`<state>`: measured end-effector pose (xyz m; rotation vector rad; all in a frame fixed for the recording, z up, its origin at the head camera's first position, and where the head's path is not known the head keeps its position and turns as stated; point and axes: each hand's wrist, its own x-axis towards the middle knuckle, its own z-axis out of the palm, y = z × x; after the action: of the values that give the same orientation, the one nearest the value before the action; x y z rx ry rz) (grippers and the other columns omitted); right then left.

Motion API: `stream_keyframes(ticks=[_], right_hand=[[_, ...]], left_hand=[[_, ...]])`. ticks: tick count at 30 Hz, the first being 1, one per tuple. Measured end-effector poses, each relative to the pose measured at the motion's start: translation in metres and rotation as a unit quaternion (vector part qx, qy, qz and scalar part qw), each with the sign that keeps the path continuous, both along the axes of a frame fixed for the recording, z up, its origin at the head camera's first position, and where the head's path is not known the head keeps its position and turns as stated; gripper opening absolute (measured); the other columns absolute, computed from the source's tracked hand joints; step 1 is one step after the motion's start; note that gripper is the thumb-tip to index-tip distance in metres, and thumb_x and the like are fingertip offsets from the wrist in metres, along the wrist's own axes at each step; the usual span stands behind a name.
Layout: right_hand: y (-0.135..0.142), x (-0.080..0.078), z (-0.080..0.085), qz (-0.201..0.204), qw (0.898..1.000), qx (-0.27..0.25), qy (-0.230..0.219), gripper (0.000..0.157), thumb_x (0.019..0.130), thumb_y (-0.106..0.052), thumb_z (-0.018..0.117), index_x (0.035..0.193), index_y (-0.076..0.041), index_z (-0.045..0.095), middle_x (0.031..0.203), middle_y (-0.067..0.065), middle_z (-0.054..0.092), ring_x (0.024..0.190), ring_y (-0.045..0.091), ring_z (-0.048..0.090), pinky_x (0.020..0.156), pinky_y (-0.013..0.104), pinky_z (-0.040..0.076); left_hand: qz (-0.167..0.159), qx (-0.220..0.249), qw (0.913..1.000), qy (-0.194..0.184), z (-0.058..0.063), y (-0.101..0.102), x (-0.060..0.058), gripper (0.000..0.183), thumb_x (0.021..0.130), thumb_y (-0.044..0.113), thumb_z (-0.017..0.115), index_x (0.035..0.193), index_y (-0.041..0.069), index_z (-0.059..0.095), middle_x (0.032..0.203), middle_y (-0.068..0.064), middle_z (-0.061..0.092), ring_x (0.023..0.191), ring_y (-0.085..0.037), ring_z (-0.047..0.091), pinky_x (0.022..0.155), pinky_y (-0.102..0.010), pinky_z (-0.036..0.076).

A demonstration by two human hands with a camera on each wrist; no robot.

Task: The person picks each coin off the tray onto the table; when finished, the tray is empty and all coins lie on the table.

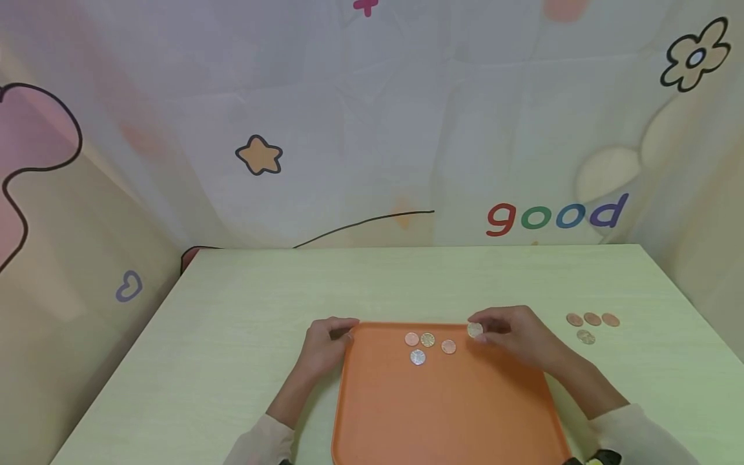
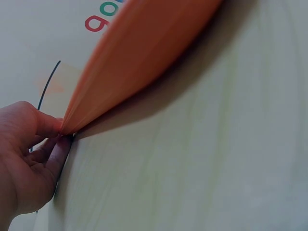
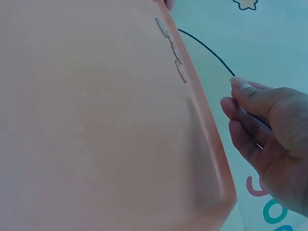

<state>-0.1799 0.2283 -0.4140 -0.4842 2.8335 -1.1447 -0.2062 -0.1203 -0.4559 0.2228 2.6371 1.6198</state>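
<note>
An orange tray [image 1: 442,407] lies on the table in front of me. My left hand [image 1: 323,346] pinches its far left corner between thumb and fingers, as the left wrist view also shows. Above the tray's far right corner, my right hand [image 1: 523,336] pinches a pale coin [image 1: 475,330] at its fingertips; in the right wrist view that coin is hard to make out. Near the far rim inside the tray lie a copper coin [image 1: 411,339], a gold-coloured coin [image 1: 427,340], another copper coin [image 1: 448,347] and a silver coin [image 1: 417,357].
On the table [image 1: 244,290] right of the tray lie three copper coins [image 1: 592,319] in a row, with a dull yellowish coin [image 1: 586,336] in front of them. A printed cloth [image 1: 360,129] hangs behind the table and along both sides.
</note>
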Motion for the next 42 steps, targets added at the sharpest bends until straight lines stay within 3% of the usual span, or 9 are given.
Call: stream_keyframes(ticks=[4, 15, 25, 36, 42], right_hand=[[0.010, 0.001, -0.001, -0.010, 1.000, -0.009, 0.005, 0.029, 0.087, -0.011, 0.078, 0.114, -0.001, 0.075, 0.092, 0.004, 0.073, 0.081, 0.005, 0.061, 0.075, 0.016, 0.056], [0.045, 0.008, -0.003, -0.028, 0.999, -0.001, 0.032, 0.030, 0.087, -0.011, 0.078, 0.114, 0.000, 0.074, 0.088, 0.001, 0.069, 0.079, -0.003, 0.061, 0.074, 0.011, 0.055], [0.078, 0.017, -0.013, -0.045, 0.994, 0.007, 0.102, 0.030, 0.081, -0.005, 0.081, 0.109, 0.002, 0.075, 0.088, 0.001, 0.074, 0.078, -0.011, 0.060, 0.073, 0.004, 0.052], [0.110, 0.027, -0.025, -0.091, 0.988, 0.027, 0.121, 0.030, 0.079, -0.001, 0.082, 0.107, 0.005, 0.075, 0.079, -0.010, 0.066, 0.072, -0.011, 0.055, 0.067, 0.001, 0.048], [0.125, 0.031, -0.029, -0.107, 0.983, 0.001, 0.149, 0.029, 0.079, 0.000, 0.081, 0.106, 0.008, 0.074, 0.084, -0.030, 0.062, 0.074, -0.014, 0.054, 0.068, 0.000, 0.047]], left_hand=[[0.000, 0.001, 1.0000, 0.003, 0.000, 0.000, 0.000, 0.029, 0.091, -0.006, 0.060, 0.115, -0.003, 0.075, 0.117, -0.021, 0.073, 0.113, -0.035, 0.068, 0.097, -0.047, 0.057], [0.002, -0.004, 0.9999, 0.011, -0.002, 0.000, -0.001, 0.029, 0.090, -0.007, 0.061, 0.114, -0.003, 0.076, 0.115, -0.021, 0.074, 0.111, -0.035, 0.069, 0.095, -0.047, 0.057], [0.001, -0.007, 0.9999, 0.015, 0.000, 0.000, -0.001, 0.029, 0.089, -0.006, 0.061, 0.114, -0.002, 0.076, 0.114, -0.020, 0.074, 0.111, -0.034, 0.069, 0.095, -0.047, 0.057], [0.006, -0.005, 0.9999, 0.008, -0.004, 0.001, -0.003, 0.029, 0.090, -0.006, 0.061, 0.114, -0.001, 0.076, 0.115, -0.019, 0.074, 0.111, -0.033, 0.069, 0.094, -0.043, 0.058], [0.005, -0.002, 1.0000, 0.002, -0.002, 0.000, -0.003, 0.028, 0.091, -0.005, 0.061, 0.115, -0.001, 0.076, 0.117, -0.020, 0.074, 0.112, -0.033, 0.068, 0.095, -0.043, 0.058]])
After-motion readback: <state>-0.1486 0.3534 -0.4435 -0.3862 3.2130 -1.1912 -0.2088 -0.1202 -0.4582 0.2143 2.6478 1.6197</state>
